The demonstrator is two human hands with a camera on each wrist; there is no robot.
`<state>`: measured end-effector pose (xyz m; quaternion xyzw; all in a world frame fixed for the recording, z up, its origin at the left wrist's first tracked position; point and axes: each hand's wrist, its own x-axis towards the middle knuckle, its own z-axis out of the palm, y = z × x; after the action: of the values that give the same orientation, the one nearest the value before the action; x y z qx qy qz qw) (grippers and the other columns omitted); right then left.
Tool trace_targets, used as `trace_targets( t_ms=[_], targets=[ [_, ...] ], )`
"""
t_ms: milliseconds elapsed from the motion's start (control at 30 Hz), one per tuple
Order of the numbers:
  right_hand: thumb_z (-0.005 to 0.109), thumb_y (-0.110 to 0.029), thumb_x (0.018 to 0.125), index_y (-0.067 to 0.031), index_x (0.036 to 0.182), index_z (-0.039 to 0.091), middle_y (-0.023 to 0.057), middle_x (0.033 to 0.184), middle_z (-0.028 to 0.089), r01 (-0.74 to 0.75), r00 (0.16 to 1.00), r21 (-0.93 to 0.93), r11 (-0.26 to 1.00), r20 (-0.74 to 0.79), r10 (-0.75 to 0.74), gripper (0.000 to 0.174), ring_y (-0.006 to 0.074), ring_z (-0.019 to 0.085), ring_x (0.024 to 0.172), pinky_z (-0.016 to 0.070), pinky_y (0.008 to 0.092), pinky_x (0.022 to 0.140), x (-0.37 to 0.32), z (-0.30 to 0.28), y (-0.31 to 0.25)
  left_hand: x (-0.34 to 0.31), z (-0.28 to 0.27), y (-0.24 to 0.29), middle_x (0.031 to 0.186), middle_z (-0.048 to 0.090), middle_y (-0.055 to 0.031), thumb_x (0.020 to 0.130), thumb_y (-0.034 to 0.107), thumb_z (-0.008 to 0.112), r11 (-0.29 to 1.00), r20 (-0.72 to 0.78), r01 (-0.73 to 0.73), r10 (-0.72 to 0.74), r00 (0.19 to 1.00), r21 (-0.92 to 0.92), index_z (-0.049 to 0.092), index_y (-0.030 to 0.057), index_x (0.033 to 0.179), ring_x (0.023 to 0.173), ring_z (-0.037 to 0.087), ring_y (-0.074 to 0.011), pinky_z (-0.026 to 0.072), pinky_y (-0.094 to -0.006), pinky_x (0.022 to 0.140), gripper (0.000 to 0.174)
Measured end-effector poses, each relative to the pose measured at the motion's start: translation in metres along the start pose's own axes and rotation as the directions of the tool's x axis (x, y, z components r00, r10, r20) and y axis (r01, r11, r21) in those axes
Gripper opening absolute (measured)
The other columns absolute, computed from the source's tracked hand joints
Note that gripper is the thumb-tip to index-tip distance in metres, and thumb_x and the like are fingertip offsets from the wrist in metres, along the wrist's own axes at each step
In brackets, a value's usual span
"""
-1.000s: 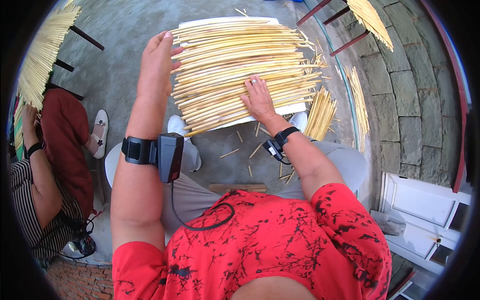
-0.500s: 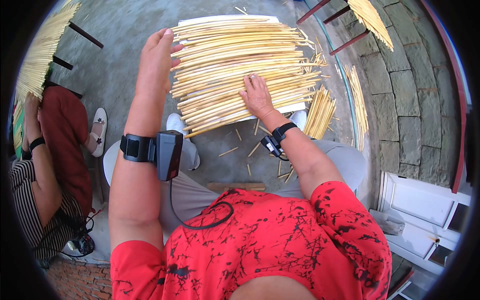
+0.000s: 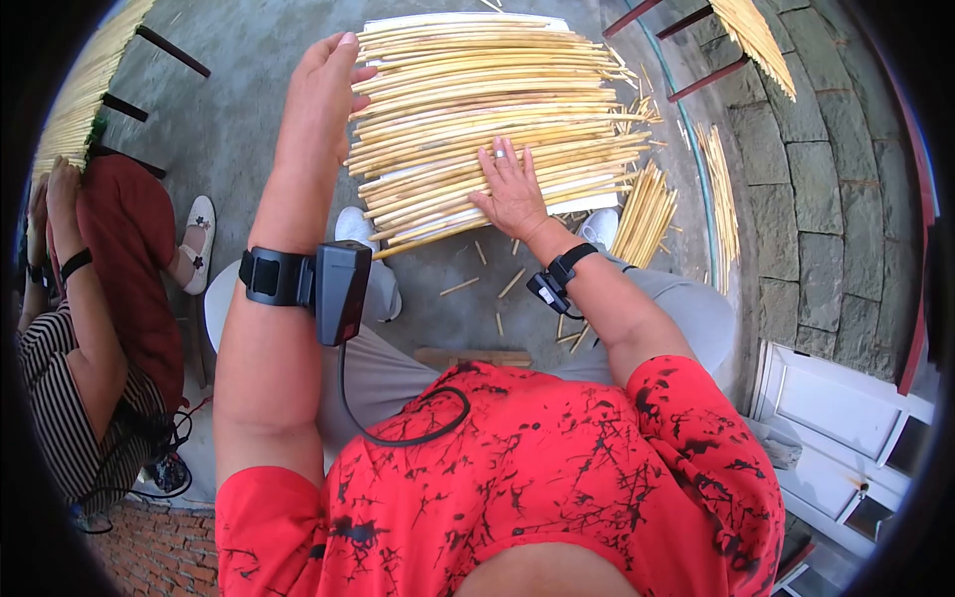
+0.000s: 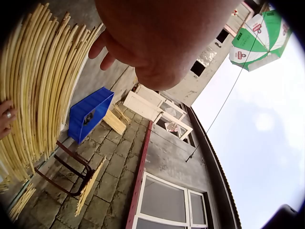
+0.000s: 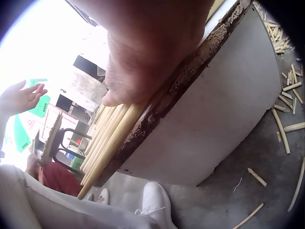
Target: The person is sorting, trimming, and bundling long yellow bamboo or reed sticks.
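Observation:
Pale yellow stalks (image 3: 477,99) lie side by side in a broad layer on a white-topped board (image 3: 577,189), whose chipped edge shows in the right wrist view. My left hand (image 3: 316,104) stands edge-on at the stalks' left ends, fingers straight, thumb up, holding nothing. In the left wrist view the left hand (image 4: 152,38) is beside the stalks' ends. My right hand (image 3: 514,194), a ring on one finger, rests palm down with spread fingers on the near stalks. From the right wrist, the right hand (image 5: 147,57) lies over the near stalks (image 5: 107,138) at the board's edge.
A stalk bundle (image 3: 642,219) leans right of the board, and cut pieces (image 3: 512,283) litter the concrete. Another person (image 3: 90,328) sits at left by a stalk-covered table (image 3: 85,90). A blue crate (image 4: 90,114) stands beyond the board.
The head view has shifted, moving the board slightly up and right. My right hand has slid a little toward me over the stalks, its fingers spreading. The left hand stays at the ends.

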<state>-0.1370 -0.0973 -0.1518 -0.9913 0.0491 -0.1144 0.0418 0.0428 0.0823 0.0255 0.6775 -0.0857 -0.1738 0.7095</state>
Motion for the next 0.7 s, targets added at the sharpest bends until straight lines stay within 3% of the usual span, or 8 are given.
trace_targets(
  t_ms=[67, 367, 700],
  targets=[
    [0.044, -0.050, 0.084, -0.0039, 0.135, 0.030, 0.0225, 0.139, 0.026, -0.024, 0.998, -0.045, 0.999, 0.060, 0.027, 0.070, 0.0329, 0.018, 0.133, 0.0090, 0.0514, 0.106, 0.003, 0.003, -0.001, 0.000, 0.000, 0.001, 0.116, 0.052, -0.0135, 0.090, 0.029, 0.045, 1.000, 0.005, 0.004, -0.004, 1.000, 0.002, 0.040, -0.0023, 0.126, 0.100, 0.054, -0.0199, 0.0443, -0.0328, 0.077, 0.047],
    [0.043, -0.049, 0.085, -0.0047, 0.137, 0.024, 0.0208, 0.142, 0.021, -0.061, 0.996, -0.034, 0.998, 0.057, 0.063, 0.071, 0.0319, 0.014, 0.134, 0.0062, 0.0547, 0.105, 0.022, 0.011, 0.005, 0.000, 0.001, -0.003, 0.121, 0.045, -0.0164, 0.089, 0.033, 0.048, 1.000, 0.004, -0.005, 0.005, 1.000, 0.003, 0.041, -0.0015, 0.126, 0.101, 0.054, -0.0219, 0.0442, -0.0317, 0.076, 0.051],
    [0.044, -0.049, 0.085, -0.0049, 0.136, 0.027, 0.0239, 0.139, 0.025, -0.072, 0.997, -0.005, 0.997, 0.027, 0.072, 0.070, 0.0342, 0.016, 0.133, 0.0061, 0.0545, 0.105, 0.022, 0.013, 0.005, 0.001, 0.001, -0.003, 0.120, 0.045, -0.0163, 0.089, 0.033, 0.048, 1.000, 0.037, -0.007, 0.007, 0.999, -0.001, 0.040, -0.0019, 0.126, 0.102, 0.054, -0.0220, 0.0442, -0.0321, 0.076, 0.052]
  ],
)
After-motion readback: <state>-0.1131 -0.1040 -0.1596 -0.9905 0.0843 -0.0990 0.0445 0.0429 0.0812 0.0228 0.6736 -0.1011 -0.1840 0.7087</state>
